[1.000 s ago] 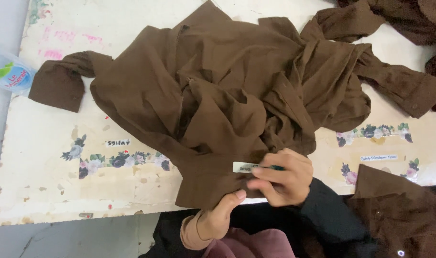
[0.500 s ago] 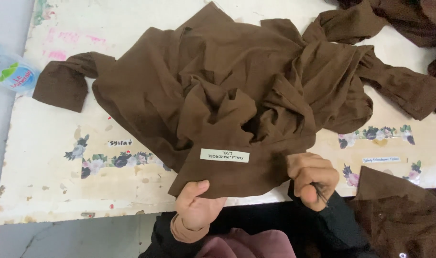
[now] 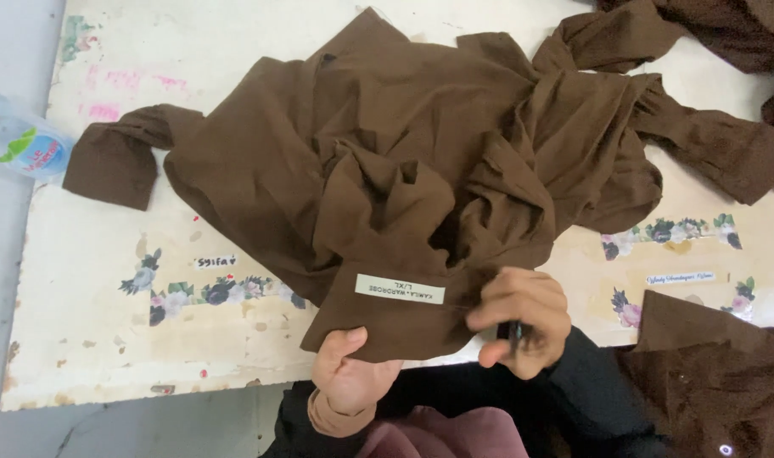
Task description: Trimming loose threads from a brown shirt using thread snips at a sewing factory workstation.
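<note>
Shifted little, both hands grip: left (image 3: 346,379) garment's (image 3: 387,170) near edge, right (image 3: 523,326) a dark tool (image 3: 513,332)

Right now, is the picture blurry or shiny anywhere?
Head view: light is soft and even, with no glare; the brown garment and its label look sharp, folds make small shadows, and the right hand is slightly smeared; the plastic bottle is cut by the edge.

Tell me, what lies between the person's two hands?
In the head view, the brown garment's label-bearing edge lies between left hand and right hand.
</note>
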